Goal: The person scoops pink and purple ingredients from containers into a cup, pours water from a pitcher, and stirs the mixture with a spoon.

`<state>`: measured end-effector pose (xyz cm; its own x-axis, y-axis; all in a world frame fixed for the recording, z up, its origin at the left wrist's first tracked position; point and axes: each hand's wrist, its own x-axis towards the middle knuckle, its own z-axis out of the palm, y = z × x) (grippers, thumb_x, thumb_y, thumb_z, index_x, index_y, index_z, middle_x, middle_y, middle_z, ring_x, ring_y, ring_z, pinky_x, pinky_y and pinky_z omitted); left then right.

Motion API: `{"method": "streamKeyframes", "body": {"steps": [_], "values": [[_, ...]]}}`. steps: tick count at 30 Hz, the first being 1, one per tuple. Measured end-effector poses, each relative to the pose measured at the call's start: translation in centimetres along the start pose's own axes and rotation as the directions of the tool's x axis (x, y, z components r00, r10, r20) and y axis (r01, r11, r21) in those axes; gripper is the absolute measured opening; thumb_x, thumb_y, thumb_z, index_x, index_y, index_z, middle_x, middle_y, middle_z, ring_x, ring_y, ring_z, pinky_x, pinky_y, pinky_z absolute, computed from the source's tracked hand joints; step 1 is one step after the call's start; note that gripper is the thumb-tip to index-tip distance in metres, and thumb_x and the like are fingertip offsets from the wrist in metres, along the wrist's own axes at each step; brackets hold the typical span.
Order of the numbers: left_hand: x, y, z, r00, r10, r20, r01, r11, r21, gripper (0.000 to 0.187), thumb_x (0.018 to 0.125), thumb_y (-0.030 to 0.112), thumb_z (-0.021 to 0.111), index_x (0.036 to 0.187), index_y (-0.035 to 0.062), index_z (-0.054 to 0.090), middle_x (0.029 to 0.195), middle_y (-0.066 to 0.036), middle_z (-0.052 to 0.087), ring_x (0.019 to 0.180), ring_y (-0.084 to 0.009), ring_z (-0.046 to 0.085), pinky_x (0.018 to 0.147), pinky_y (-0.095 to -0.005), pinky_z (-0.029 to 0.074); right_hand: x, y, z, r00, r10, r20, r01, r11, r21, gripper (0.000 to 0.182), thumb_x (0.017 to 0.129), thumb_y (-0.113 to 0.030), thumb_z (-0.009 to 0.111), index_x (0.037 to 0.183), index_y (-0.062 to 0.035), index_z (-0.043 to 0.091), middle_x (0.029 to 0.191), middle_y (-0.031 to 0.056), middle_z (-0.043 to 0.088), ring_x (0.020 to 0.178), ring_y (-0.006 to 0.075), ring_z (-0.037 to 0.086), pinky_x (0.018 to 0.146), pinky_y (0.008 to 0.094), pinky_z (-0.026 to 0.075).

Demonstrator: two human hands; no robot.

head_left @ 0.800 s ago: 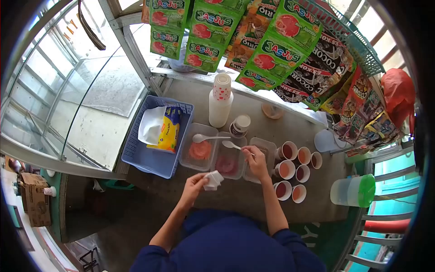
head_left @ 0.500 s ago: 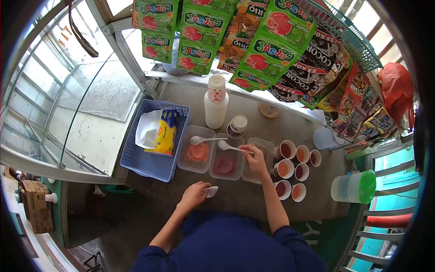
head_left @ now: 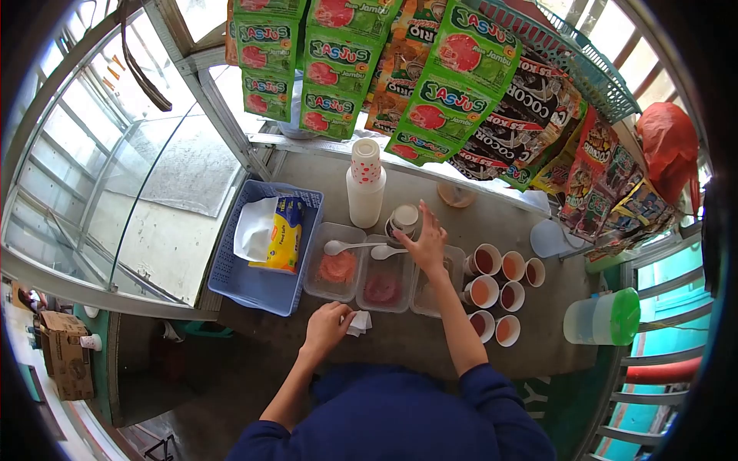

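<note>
My left hand (head_left: 328,329) is closed on a white tissue (head_left: 359,323) at the table's near side. Fingers spread, my right hand (head_left: 427,244) is over the containers, its thumb and fingers around the near side of a small lidded jar (head_left: 404,220). A white spoon (head_left: 384,252) rests across the middle plastic container (head_left: 394,306), which has dark pink contents. To its left, a container (head_left: 311,288) of orange-pink contents carries another white spoon (head_left: 336,247). My right wrist partly covers a third container (head_left: 452,263).
Several paper cups (head_left: 508,330) with red and orange contents stand on the right, near a green-lidded water jug (head_left: 573,323). A blue basket (head_left: 223,280) holds a tissue pack (head_left: 280,238). Stacked cups (head_left: 365,192) stand behind. Sachet strips (head_left: 438,100) hang overhead.
My right hand has let go of the spoon, which now lies across the middle container, and has moved up toward the small jar with its fingers spread. My left hand stays with the tissue.
</note>
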<state>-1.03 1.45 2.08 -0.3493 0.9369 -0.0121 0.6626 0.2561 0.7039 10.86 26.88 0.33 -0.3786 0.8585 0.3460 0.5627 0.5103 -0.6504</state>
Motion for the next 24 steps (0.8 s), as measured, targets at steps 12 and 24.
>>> {"method": "streamKeyframes", "body": {"steps": [12, 24], "values": [[1.5, 4.0, 0.8, 0.977, 0.002, -0.211, -0.078, 0.933, -0.351, 0.02, 0.088, 0.021, 0.065, 0.094, 0.0023, 0.064, 0.086, -0.009, 0.064, 0.079, -0.0217, 0.065, 0.07, -0.0329, 0.051, -0.2, -2.6, -5.4, 0.967, -0.076, -0.242, 0.161, 0.921, 0.354, 0.057, 0.075, -0.019, 0.076, 0.122, 0.0001, 0.05, 0.117, 0.0129, 0.059, 0.111, 0.0222, 0.057, 0.096, 0.0341, 0.042], [1.7, 7.1, 4.3, 0.991, -0.09, 0.097, 0.111, 0.162, -0.981, 0.027, 0.097, 0.022, 0.055, 0.109, -0.0017, 0.059, 0.098, -0.006, 0.065, 0.09, -0.0128, 0.063, 0.085, -0.0296, 0.051, -8.5, -7.5, -9.1, 0.999, 0.014, 0.046, -0.048, 0.338, 0.94, 0.069, 0.072, -0.016, 0.078, 0.126, -0.0046, 0.038, 0.113, 0.0133, 0.056, 0.114, 0.0255, 0.055, 0.098, 0.0383, 0.043]]}}
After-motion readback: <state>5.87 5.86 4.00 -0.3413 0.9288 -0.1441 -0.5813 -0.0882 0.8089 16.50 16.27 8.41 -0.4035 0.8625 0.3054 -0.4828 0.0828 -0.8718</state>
